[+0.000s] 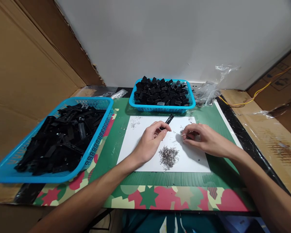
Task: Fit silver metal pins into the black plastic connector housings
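My left hand (pixel 150 141) rests on a white sheet (pixel 135 147) and grips a slim black plastic piece (pixel 169 119) that points up and away toward the far basket. My right hand (pixel 203 138) lies on the same sheet, its fingertips pinching a small thin metal wire spring (pixel 184 134). Between and just below the two hands sits a heap of small silvery metal springs (pixel 168 156). A few loose springs (pixel 135 123) are scattered over the top of the sheet.
A blue basket (pixel 97 142) of long black plastic strips stands at the left. A second blue basket (pixel 163 109) of small black parts sits behind the sheet. Crumpled clear plastic bags (pixel 206 92) lie at the back right. Cardboard walls flank the green mat (pixel 111 152).
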`<state>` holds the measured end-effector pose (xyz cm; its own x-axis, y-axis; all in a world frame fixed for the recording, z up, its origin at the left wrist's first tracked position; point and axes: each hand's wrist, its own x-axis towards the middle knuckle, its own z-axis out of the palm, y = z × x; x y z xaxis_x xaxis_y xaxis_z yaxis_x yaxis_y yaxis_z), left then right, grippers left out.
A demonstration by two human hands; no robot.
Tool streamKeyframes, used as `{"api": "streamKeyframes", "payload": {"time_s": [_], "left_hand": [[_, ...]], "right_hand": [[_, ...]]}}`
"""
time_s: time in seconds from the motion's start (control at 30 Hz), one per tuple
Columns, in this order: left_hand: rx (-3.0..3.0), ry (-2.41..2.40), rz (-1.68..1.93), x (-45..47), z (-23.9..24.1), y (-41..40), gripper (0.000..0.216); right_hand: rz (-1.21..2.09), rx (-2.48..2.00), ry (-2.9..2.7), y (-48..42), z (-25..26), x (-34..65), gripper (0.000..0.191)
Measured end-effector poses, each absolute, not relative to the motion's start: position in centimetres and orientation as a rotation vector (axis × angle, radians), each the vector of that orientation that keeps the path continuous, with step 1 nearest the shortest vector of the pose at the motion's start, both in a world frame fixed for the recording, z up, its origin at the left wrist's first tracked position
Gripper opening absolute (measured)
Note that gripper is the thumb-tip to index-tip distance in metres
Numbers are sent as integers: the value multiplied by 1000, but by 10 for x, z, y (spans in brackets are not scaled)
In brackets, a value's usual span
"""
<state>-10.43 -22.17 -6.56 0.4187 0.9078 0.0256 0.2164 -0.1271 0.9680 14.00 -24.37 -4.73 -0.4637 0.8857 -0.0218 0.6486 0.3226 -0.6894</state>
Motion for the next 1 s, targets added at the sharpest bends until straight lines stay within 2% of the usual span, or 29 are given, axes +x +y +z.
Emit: {"api": "streamKeyframes", "payload": {"time_s": [0.2,0.43,0.8,1.0], "left_hand": [[1660,986,802,-104,-64,-224,15],[1830,958,756,-102,-64,-231,21],[1938,956,762,-100,-66,-235,23],[1909,989,702,-102,-70,-234,42]], "right_hand": [[1097,-1355,-1985,-241,-48,143,14],[1327,-1315,-1619,-241,-52,136,28],[1289,-1376,-1566,-243,-51,131,18],[1158,-1547,-1440,-239,-47,146,19]]}}
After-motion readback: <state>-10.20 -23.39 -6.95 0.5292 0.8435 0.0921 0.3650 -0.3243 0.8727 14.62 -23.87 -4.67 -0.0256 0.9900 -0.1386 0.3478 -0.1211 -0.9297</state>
